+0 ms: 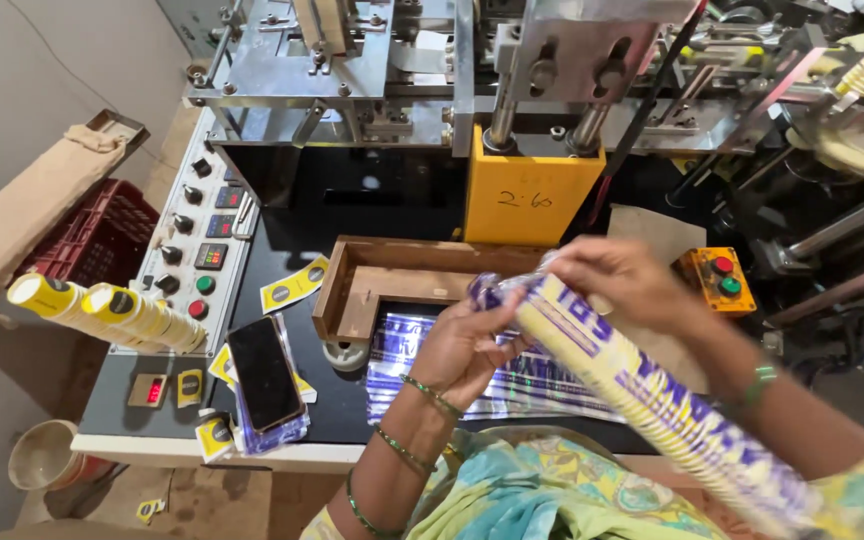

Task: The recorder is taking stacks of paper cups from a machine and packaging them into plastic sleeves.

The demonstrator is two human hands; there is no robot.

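A small factory where paper cups get made

Past the two hands (472,345) (617,275) that grip a long stack of paper cups (652,400) stands a big metal machine (392,70) with rods, bolts and a yellow block (530,195). To the left of the grip sits a panel with knobs and round red and green buttons (192,255). Further left lie more stacks of yellow cups (102,310). Flat cut cup papers (295,285) lie on the black table (302,240). To the right of the grip sits a small orange box with two buttons (720,280). A red crate (92,235) stands on the floor.
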